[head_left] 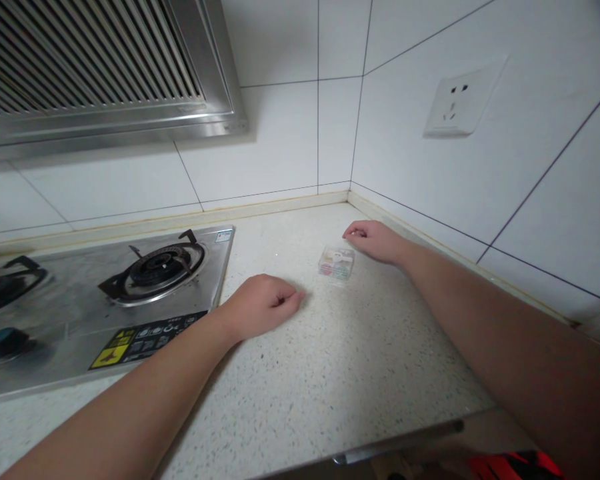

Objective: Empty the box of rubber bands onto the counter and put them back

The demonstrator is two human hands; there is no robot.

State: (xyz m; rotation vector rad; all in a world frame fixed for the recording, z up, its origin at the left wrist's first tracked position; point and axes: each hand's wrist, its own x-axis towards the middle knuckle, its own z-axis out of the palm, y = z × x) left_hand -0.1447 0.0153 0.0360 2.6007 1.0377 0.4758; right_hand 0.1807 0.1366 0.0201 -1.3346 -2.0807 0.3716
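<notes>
A small clear plastic box (337,262) sits on the speckled countertop between my two hands, with reddish and greenish bits visible inside. My left hand (266,307) rests on the counter to the left of the box and nearer to me, its fingers curled in and the thumb against them. Just beyond the box on the right, my right hand (375,241) lies with fingers curled and thumb close to the fingertips. Neither hand touches the box, and nothing shows in either grasp.
A steel gas stove (80,320) with burners and a dark knob (5,343) lies left of my left hand. Above it hangs a range hood (220,100). White tiled walls meet in the corner, and a socket (463,100) is on the right wall. The counter (330,387) ends near me.
</notes>
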